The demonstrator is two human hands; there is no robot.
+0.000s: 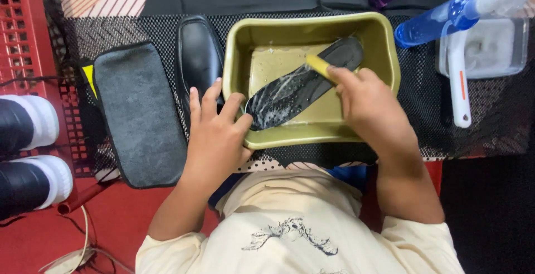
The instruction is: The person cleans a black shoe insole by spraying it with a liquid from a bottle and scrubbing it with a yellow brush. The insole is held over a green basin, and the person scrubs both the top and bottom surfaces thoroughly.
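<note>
A dark shoe insole (304,81), wet and soapy, lies slanted in an olive-green plastic basin (390,51) with a little water. My left hand (217,132) grips the insole's near end at the basin's front-left rim. My right hand (365,104) holds a yellow brush handle (319,65) pressed against the insole's middle. The brush head is hidden.
A black leather shoe (199,56) stands left of the basin, beside a grey cloth pad (139,112). A blue spray bottle (446,17), a white brush (458,84) and a clear container (490,48) sit at right. White-and-black shoes (28,151) and a red crate (19,28) are at far left.
</note>
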